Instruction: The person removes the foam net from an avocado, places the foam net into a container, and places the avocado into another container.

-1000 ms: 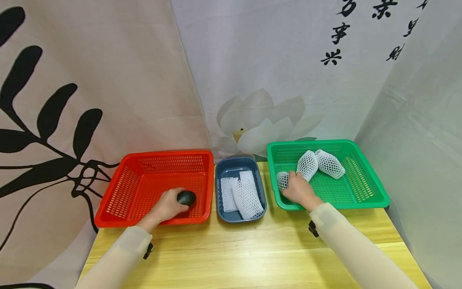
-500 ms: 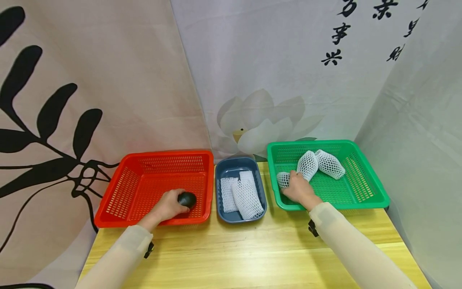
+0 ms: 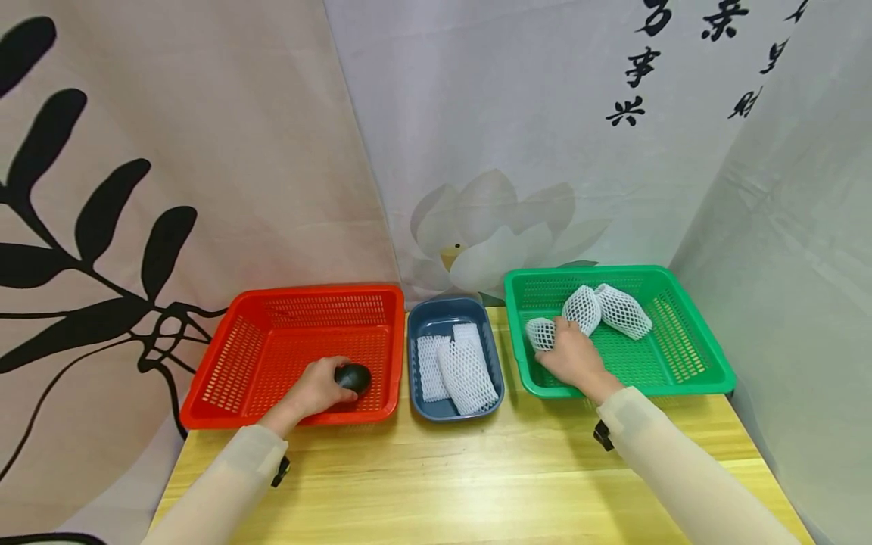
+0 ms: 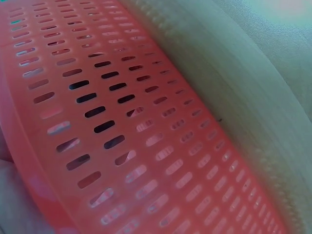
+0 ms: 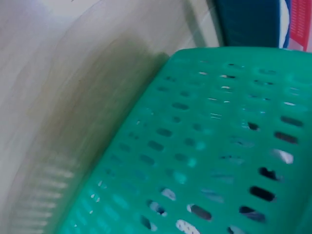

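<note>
Inside the red basket (image 3: 232,420), the left hand (image 3: 320,390) grips a dark oval object (image 3: 353,377), fingers round its left side. Over the left part of the green basket (image 3: 695,390), the right hand (image 3: 572,354) has its fingers on a white net-wrapped item (image 3: 540,333); how firmly it holds is partly hidden. Two more net-wrapped items, one upright-leaning (image 3: 582,307) and one slanted (image 3: 623,311), lie just behind that hand. In the left wrist view the red basket wall (image 4: 146,146) hides the left hand's fingers; the green wall (image 5: 219,146) fills much of the right wrist view.
Between the baskets stands a blue-grey tray (image 3: 414,401) with several flat white net sleeves (image 3: 466,377). All stand along the back of a wooden table (image 3: 436,484). A printed cloth (image 3: 477,113) hangs right behind them.
The right hand and forearm have shifted slightly right, and the net-wrapped item at its fingers has moved slightly right with it. The left hand has stayed on the dark object.
</note>
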The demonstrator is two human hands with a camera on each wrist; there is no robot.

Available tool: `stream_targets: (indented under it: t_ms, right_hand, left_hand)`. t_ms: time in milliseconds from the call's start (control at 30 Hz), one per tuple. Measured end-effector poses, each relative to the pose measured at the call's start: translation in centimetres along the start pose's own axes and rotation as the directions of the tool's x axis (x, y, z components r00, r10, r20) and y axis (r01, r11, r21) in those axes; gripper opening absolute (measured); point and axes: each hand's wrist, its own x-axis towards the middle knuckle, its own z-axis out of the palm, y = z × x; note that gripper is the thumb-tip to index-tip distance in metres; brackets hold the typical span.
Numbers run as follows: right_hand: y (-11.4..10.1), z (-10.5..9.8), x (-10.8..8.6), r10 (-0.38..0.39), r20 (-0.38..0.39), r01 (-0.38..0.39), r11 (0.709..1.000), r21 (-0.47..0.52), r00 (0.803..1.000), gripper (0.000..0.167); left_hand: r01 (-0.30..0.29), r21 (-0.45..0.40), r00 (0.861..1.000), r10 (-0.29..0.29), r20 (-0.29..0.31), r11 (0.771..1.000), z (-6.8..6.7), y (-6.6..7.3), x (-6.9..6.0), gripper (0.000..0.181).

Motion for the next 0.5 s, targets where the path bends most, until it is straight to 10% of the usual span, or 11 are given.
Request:
stream_targets:
  t_ms: [500]
  right_hand:
    - [-0.5, -2.1, -1.5, 0.002, -0.07, 0.014, 0.977, 0.214, 0.998, 0.084]
  left_hand:
    - [-0.015, -0.02, 1.0, 0.015, -0.014, 1.0, -0.4, -0.1, -0.5, 0.069]
